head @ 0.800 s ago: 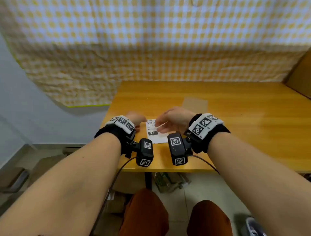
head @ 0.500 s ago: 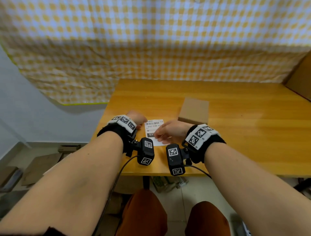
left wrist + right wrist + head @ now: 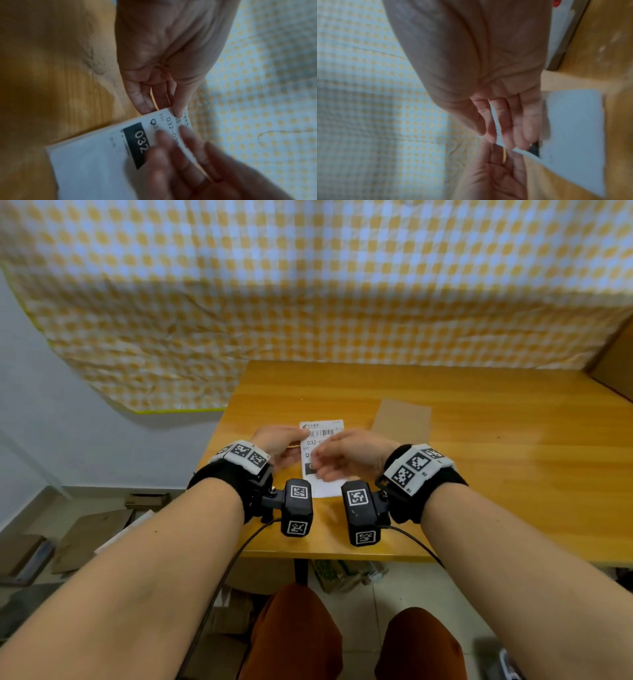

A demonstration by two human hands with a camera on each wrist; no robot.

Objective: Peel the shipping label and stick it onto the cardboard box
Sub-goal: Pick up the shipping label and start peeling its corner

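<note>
Table [image 3: 479,474] stretches away beyond my grip, and the cardboard box [image 3: 404,419] sits on it past my right hand, apart from both hands and with no label on it. A moment ago the shipping label [image 3: 322,429] lay lower and flatter between my wrists with the right hand over it; now it is raised and tipped toward me, barcode end farthest away, so I judge the peel has only begun and the sticking is some way off.

My left hand [image 3: 281,445] pinches the label's left edge near the barcode, thumb on the printed face and fingers [image 3: 142,100] curled behind. My right hand [image 3: 349,455] covers the label's middle and right side, its fingers [image 3: 518,121] gently bent.

From the head view I cannot tell what the right hand has hold of. The right wrist view shows a thin white edge running between its fingers, which I take to be one layer of the label being parted, though blur stops me being sure. The left wrist view alone shows the print plainly, "032" on a black block, and a slim pale margin along the sheet's edge.
</note>
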